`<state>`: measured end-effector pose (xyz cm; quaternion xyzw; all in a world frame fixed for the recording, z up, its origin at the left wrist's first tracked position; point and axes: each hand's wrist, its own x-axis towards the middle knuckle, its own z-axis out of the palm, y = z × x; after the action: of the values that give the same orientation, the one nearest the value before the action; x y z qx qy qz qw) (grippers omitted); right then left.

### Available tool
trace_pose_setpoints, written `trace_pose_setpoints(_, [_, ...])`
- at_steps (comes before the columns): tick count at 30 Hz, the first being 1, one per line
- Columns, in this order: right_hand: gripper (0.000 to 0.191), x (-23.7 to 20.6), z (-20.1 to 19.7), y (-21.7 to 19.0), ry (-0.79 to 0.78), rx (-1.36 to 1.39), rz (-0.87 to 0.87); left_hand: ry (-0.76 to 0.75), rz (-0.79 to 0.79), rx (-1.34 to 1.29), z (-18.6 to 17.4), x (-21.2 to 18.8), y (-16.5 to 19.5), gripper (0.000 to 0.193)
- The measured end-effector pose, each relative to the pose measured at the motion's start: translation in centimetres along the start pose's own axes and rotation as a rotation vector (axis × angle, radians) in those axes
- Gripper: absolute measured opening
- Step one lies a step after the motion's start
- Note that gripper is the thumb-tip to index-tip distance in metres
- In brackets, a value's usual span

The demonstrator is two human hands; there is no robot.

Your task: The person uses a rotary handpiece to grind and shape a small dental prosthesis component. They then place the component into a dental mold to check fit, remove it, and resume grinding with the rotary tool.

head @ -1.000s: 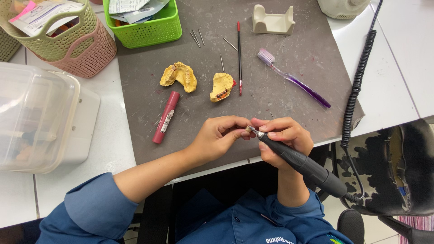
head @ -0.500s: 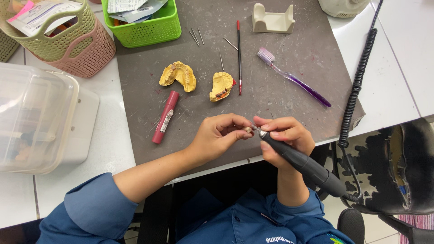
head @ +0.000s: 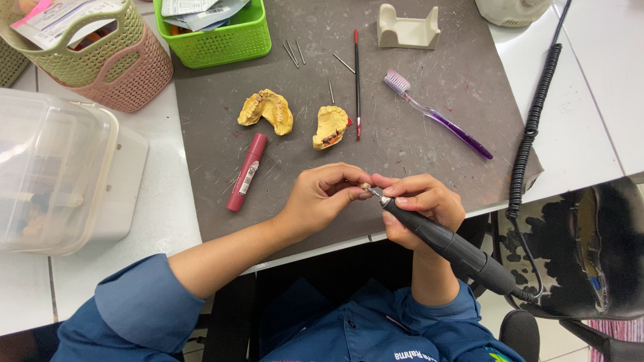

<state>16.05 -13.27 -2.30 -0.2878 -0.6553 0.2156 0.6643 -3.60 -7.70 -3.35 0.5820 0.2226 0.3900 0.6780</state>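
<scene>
Slippage is threatening: left hand point(head: 322, 198) is pinching a tiny pale dental piece point(head: 365, 187) while right hand point(head: 419, 208) is gripping the black rotary handpiece point(head: 443, 241), its tip touching close beside fingertips point(head: 355, 192).

On the mat point(head: 429, 114) before us lie two casts point(head: 266, 110) point(head: 331, 126) side by side, a stick point(head: 246, 171) to their left, a toothbrush point(head: 436, 114) to their right. Beyond stands a basket point(head: 213, 35); a tub point(head: 50, 171) sits far left off the mat.
</scene>
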Motion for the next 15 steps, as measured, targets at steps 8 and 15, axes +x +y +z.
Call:
trace_pose_setpoints(8, [0.025,0.11,-0.05,0.11,-0.009,0.002,0.005,0.002,0.020,0.027,-0.15,0.07,0.16,0.014])
trace_pose_setpoints(15, [0.026,0.17,-0.01,-0.14,-0.007,0.005,0.038,0.004,0.049,0.099,-0.31,0.09,0.34,0.014])
